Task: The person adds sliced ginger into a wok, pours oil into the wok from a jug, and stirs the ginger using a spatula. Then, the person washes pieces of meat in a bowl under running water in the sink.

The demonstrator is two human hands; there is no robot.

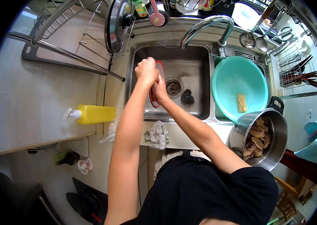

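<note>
Over the left side of the steel sink [198, 67], a red-rimmed dish-like object [160, 66] stands nearly on edge, its face mostly hidden by my hands. My right hand [160, 91] is closed on its near side. My left hand [147, 70] is curled into a fist just above, touching or overlapping my right fingers. Whatever the left fingers hold is hidden. To the right of the drain [174, 87], a dark steel-wool scrubber [187, 96] lies on the sink floor.
A turquoise basin [226, 82] holding a yellowish sponge-like piece [241, 103] sits right of the faucet [203, 24]. Nearer stands a metal pot [278, 150] with meat pieces. A yellow pump bottle [96, 114] lies left; a crumpled cloth [157, 135] rests on the front edge. A wire rack [87, 35] rises left.
</note>
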